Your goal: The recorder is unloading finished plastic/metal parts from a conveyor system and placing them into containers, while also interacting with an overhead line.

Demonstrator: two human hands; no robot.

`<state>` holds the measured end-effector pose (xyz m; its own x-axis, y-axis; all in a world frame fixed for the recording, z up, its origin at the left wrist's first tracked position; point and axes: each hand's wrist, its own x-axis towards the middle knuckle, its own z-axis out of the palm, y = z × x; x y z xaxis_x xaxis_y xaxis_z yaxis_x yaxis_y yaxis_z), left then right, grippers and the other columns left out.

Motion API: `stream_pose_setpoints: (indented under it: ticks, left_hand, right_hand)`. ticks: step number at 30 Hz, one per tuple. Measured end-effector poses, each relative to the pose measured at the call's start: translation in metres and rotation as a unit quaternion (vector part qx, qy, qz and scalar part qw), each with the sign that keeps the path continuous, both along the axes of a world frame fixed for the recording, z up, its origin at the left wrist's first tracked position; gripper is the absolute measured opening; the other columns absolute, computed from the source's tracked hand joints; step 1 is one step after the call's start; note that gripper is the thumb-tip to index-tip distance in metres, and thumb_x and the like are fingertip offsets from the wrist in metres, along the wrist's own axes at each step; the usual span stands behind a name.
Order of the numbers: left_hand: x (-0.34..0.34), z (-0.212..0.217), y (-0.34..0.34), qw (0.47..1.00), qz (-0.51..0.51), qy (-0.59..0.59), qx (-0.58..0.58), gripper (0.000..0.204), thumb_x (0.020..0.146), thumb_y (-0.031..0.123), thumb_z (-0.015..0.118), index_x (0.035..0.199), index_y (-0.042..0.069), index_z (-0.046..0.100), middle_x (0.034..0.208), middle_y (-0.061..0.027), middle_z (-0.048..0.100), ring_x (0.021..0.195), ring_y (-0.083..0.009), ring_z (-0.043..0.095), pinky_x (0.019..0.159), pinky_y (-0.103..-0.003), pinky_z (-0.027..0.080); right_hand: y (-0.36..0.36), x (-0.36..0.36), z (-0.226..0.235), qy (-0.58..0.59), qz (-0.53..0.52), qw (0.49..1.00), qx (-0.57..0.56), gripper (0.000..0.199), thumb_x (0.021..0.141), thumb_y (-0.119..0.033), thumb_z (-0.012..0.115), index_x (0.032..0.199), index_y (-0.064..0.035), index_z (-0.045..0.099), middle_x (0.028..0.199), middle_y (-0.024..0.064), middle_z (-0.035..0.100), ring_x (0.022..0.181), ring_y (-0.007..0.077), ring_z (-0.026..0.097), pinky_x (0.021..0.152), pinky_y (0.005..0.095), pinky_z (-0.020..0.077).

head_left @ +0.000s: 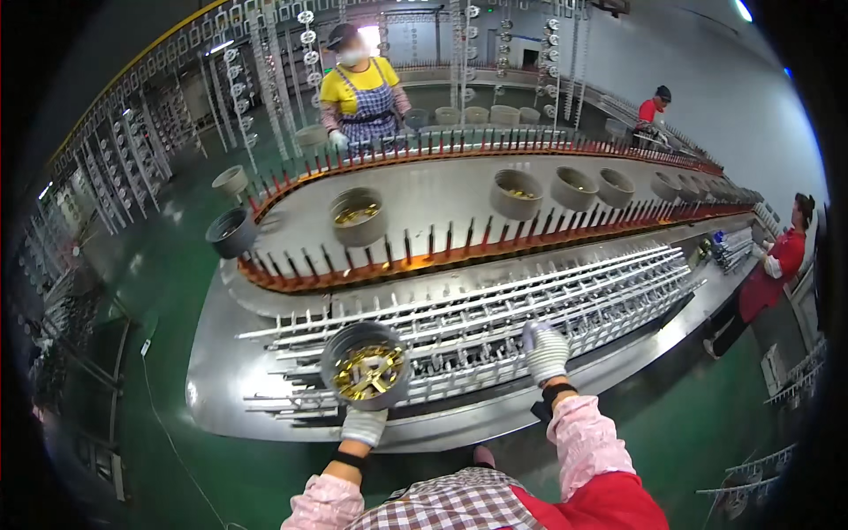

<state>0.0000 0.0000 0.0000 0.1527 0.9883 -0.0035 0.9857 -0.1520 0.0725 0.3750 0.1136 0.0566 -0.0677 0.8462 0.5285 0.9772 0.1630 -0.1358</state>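
Bucket (365,365), grey, round, open-topped, part-filled with small brass-coloured metal parts; position: near edge of the steel workbench (212,353), resting on or just above the long metal rods (495,314) racked across it.

Head view. Left hand (363,425), gloved, grips the bucket at its near wall, fingers closed on it from below the rim. Right hand (545,351), gloved, lies flat and spread on the rods, well apart from the bucket; it clamps nothing.

Risks, as judged: one-handed hold on a loaded bucket could let it tip toward the bench edge and spill parts onto the green floor (177,459); cause, weight off-centre over uneven rods. Rod ends protrude at the left and could snag a glove or sleeve.

Edges and room: bench rim curves just beyond the left hand, little margin there. Open steel shows left of the rods. Beyond, the oval conveyor (442,190) with upright pegs carries further buckets (358,215); other workers stand at the far side and right, well apart.
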Motion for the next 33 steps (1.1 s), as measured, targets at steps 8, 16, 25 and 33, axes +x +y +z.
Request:
stream_pose_setpoints:
  ticks: [8, 16, 25, 33]
  left_hand:
    - [-0.025, -0.024, -0.039, 0.952, 0.028, 0.279, 0.126, 0.034, 0.086, 0.017, 0.04, 0.115, 0.008, 0.053, 0.113, -0.0128, 0.057, 0.106, -0.0303, 0.052, 0.091, -0.041, 0.041]
    - [0.0, -0.032, -0.048, 0.972, 0.192, 0.064, -0.123, 0.034, 0.087, 0.013, 0.036, 0.115, 0.002, 0.052, 0.12, -0.0161, 0.054, 0.113, -0.03, 0.048, 0.097, -0.041, 0.037]
    - [0.031, -0.003, -0.062, 0.922, 0.338, -0.184, -0.03, 0.036, 0.079, 0.02, 0.05, 0.111, 0.004, 0.054, 0.11, -0.0159, 0.059, 0.103, -0.0358, 0.052, 0.093, -0.041, 0.04]
    - [0.02, -0.013, -0.063, 0.977, 0.2, -0.076, -0.013, 0.034, 0.087, 0.02, 0.038, 0.115, 0.004, 0.051, 0.119, -0.0127, 0.054, 0.113, -0.0288, 0.047, 0.098, -0.038, 0.036]
  right_hand:
    - [0.009, 0.001, 0.058, 0.29, 0.057, 0.92, -0.259, 0.04, 0.083, -0.038, 0.054, 0.104, -0.0051, 0.061, 0.099, 0.0196, 0.062, 0.094, 0.0339, 0.059, 0.084, 0.0363, 0.0446]
    - [0.205, 0.076, 0.047, 0.303, -0.005, 0.934, -0.187, 0.057, 0.079, -0.032, 0.058, 0.124, 0.0017, 0.045, 0.12, 0.0255, 0.051, 0.113, 0.0358, 0.049, 0.093, 0.037, 0.0389]
    - [0.337, 0.032, -0.044, 0.226, -0.018, 0.973, -0.052, 0.026, 0.075, -0.029, 0.061, 0.087, -0.0053, 0.063, 0.091, 0.0174, 0.062, 0.09, 0.035, 0.057, 0.084, 0.0406, 0.0423]
    - [0.22, -0.02, 0.103, 0.15, 0.253, 0.955, -0.023, 0.011, 0.077, -0.011, 0.053, 0.078, -0.0137, 0.064, 0.072, 0.009, 0.065, 0.072, 0.021, 0.063, 0.065, 0.0334, 0.0475]
